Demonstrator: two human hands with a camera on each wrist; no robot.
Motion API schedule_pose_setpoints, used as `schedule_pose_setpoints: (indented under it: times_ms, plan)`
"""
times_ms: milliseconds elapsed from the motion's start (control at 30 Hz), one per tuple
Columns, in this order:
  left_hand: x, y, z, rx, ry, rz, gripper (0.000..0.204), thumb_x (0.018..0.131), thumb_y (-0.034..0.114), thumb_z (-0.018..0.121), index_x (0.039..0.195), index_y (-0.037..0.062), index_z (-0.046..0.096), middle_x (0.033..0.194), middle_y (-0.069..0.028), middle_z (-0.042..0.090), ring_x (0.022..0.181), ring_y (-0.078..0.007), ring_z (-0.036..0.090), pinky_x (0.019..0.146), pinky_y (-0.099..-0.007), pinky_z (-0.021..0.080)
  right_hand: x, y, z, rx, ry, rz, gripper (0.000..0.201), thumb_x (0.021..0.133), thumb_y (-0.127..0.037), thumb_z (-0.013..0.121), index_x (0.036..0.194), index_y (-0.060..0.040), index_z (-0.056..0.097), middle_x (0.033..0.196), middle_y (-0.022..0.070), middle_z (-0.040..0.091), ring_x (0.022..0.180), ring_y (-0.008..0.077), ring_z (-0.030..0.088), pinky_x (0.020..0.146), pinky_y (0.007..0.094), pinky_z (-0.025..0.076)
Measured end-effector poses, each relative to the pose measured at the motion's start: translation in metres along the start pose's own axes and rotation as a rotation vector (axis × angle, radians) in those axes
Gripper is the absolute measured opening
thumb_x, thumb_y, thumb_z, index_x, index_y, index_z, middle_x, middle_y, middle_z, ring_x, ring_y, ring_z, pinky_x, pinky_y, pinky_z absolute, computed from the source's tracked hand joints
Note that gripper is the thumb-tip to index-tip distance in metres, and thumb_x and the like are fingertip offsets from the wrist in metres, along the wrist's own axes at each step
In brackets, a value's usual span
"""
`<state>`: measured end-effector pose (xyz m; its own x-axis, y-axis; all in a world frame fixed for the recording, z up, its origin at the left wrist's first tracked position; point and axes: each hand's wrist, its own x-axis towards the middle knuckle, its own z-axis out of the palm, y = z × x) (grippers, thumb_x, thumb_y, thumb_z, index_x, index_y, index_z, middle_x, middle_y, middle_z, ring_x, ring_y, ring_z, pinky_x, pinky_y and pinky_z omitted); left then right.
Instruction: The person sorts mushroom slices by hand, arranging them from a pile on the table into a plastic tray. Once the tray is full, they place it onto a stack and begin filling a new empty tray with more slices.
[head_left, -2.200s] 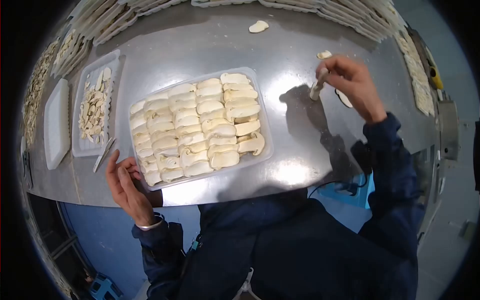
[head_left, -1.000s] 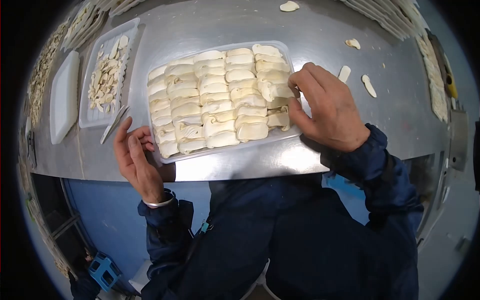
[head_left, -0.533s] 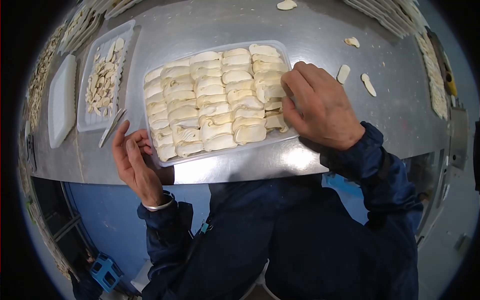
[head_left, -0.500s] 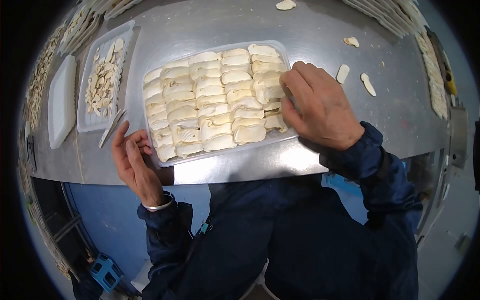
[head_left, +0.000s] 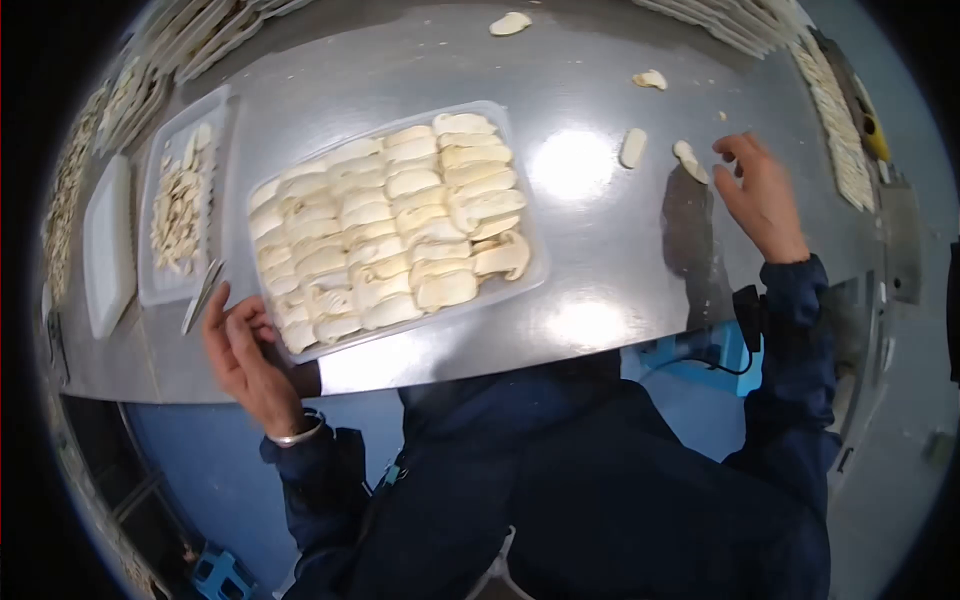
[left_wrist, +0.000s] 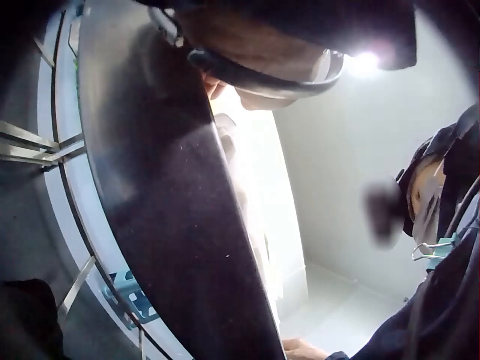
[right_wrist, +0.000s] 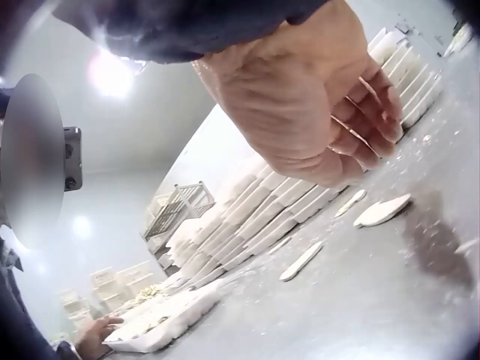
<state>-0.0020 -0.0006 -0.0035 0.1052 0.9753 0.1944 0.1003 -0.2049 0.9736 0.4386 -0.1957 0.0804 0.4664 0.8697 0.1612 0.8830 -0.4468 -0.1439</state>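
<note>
A clear plastic tray [head_left: 538, 285] holds rows of overlapping pale mushroom slices [head_left: 385, 230]. Against its lower left corner rests the left hand [head_left: 250, 365], fingers relaxed at the rim. The right hand [head_left: 762, 198] hovers over the metal table to the right, empty, its fingers loosely bent. Just left of its fingertips lies a mushroom slice [head_left: 689, 161], with another slice [head_left: 633, 148] farther left. In the right wrist view the right hand [right_wrist: 300, 105] hangs above slices [right_wrist: 382, 211] on the table, holding nothing. The left wrist view hides most of the left hand.
A tray of small pieces [head_left: 145, 285], a white upturned tray [head_left: 108, 245] and tweezers [head_left: 203, 297] are at the left. Two more slices [head_left: 510, 24] [head_left: 650, 79] lie farther back. Stacked trays [head_left: 715, 25] line the table's back edge.
The right hand has left the tray's right column and moved right, over the table, leaving a slice laid in that column. The left hand stays at the tray's corner; the head view has shifted.
</note>
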Motion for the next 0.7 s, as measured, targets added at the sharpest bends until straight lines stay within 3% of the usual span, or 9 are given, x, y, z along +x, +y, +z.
schedule_pose_setpoints:
  times_ms: [233,333,367,400,467,500,567,667,700]
  plan:
    - [0.001,0.01,-0.002,0.033,-0.017,-0.017,0.035,0.103,0.017,0.039,0.131,-0.0029,0.048,0.099,-0.0097,0.062,0.081,-0.0088,0.053,0.074,-0.0223,0.042,0.013,-0.095,0.008,0.235,0.129,-0.478,0.014,0.078,-0.004,0.06,0.092,-0.0001,0.059,0.086,0.0131,0.056,0.08,0.0322,0.058,0.071,0.0386,0.045]
    - [0.006,0.038,-0.009,0.243,0.139,0.181,0.033,0.101,0.017,0.042,0.125,-0.0025,0.052,0.1,-0.0119,0.064,0.089,-0.015,0.058,0.082,-0.028,0.043,0.017,-0.113,0.007,0.246,0.09,-0.513,0.015,0.076,-0.002,0.06,0.091,-0.0007,0.06,0.084,0.0126,0.056,0.077,0.032,0.058,0.069,0.0372,0.045]
    - [0.008,0.051,-0.019,0.273,0.123,0.222,0.034,0.1,0.017,0.04,0.125,-0.0032,0.053,0.1,-0.0135,0.064,0.094,-0.0189,0.059,0.088,-0.0321,0.042,0.019,-0.113,0.008,0.333,0.045,-0.492,0.012,0.079,-0.003,0.056,0.089,0.0003,0.059,0.078,0.0093,0.057,0.07,0.025,0.057,0.066,0.0328,0.044]
    - [0.011,0.062,-0.024,0.143,0.036,0.266,0.034,0.102,0.022,0.036,0.114,-0.0025,0.056,0.092,-0.012,0.061,0.084,-0.0174,0.059,0.091,-0.0342,0.042,0.021,-0.112,0.006,0.6,-0.095,-0.391,0.011,0.08,-0.005,0.055,0.089,0.0003,0.058,0.076,0.0079,0.057,0.068,0.0218,0.056,0.065,0.031,0.043]
    - [0.018,0.1,-0.031,-0.197,-0.353,0.082,0.039,0.104,0.031,0.029,0.096,0.0018,0.054,0.077,-0.0084,0.056,0.07,-0.0157,0.055,0.093,-0.0387,0.042,0.024,-0.11,0.0,1.12,-0.379,-0.163,0.011,0.084,-0.008,0.051,0.087,0.0002,0.057,0.072,0.005,0.056,0.063,0.0152,0.052,0.063,0.0275,0.042]
    - [0.023,0.116,-0.02,-0.204,-0.45,-0.031,0.047,0.104,0.04,0.022,0.081,0.0081,0.047,0.061,-0.0027,0.047,0.054,-0.013,0.047,0.097,-0.0435,0.042,0.028,-0.11,-0.003,1.224,-0.464,-0.157,0.019,0.09,-0.014,0.042,0.086,-0.0005,0.055,0.071,0.0031,0.054,0.062,0.0094,0.047,0.061,0.0236,0.04]
    - [0.036,0.134,0.005,-0.349,-0.685,-0.2,0.05,0.104,0.043,0.02,0.078,0.0099,0.046,0.054,-0.0008,0.044,0.048,-0.0125,0.045,0.1,-0.0457,0.041,0.03,-0.111,0.003,1.362,-0.491,-0.148,0.022,0.092,-0.014,0.038,0.086,-0.0009,0.054,0.069,0.0035,0.054,0.062,0.0097,0.046,0.061,0.0235,0.04]
    - [0.05,0.139,0.048,-0.406,-0.874,-0.445,0.057,0.102,0.052,0.017,0.073,0.0125,0.046,0.049,0.0012,0.044,0.04,-0.0113,0.042,0.105,-0.0466,0.039,0.031,-0.119,0.011,1.456,-0.517,-0.127,0.027,0.094,-0.018,0.034,0.086,-0.0005,0.053,0.067,0.003,0.051,0.06,0.0095,0.044,0.074,0.0283,0.04]
    - [0.052,0.14,0.062,-0.376,-0.91,-0.451,0.055,0.103,0.05,0.017,0.073,0.0127,0.044,0.048,0.001,0.041,0.041,-0.0109,0.041,0.103,-0.0468,0.042,0.031,-0.123,0.012,1.461,-0.521,-0.109,0.029,0.095,-0.02,0.034,0.086,-0.0005,0.052,0.065,0.0021,0.048,0.058,0.0094,0.043,0.088,0.033,0.042]
